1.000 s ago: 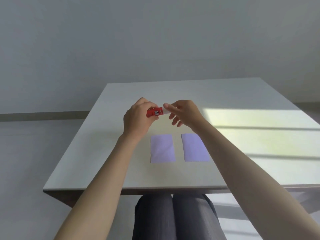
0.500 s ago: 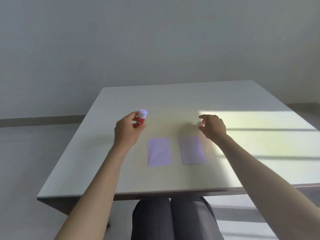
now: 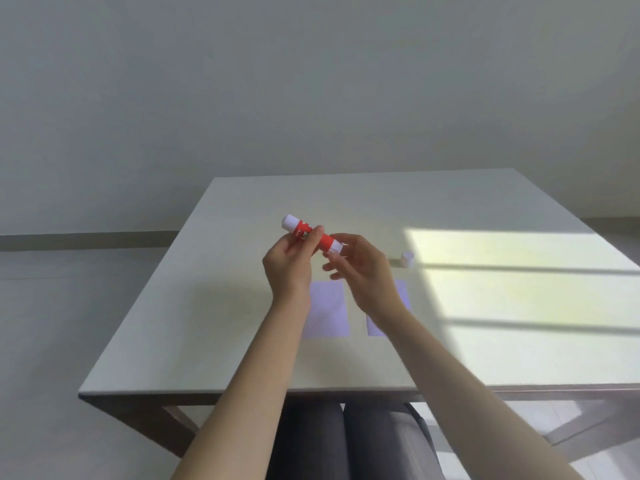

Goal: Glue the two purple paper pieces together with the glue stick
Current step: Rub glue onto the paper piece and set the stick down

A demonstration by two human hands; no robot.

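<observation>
**Cap off, no glue on paper yet**

Glue stick (image 3: 310,237) is held above the table (image 3: 207,306): left hand (image 3: 289,268) grasps the red barrel, right hand (image 3: 360,271) pinches the white base end (probably twisting glue up). Cap (image 3: 408,259) stands on the table to the right. Both papers, left (image 3: 327,310) and right (image 3: 403,297), lie flat, apart, untouched. Left to do: apply glue, join, press.

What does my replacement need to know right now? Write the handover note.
Left hand grips the glue stick by its red barrel, held over the table.
Right hand pinches the stick's near white end.
Cap is off, standing on the table to the right.
Left purple paper and right purple paper lie flat, side by side, apart.
Left: apply glue, press papers together.
</observation>
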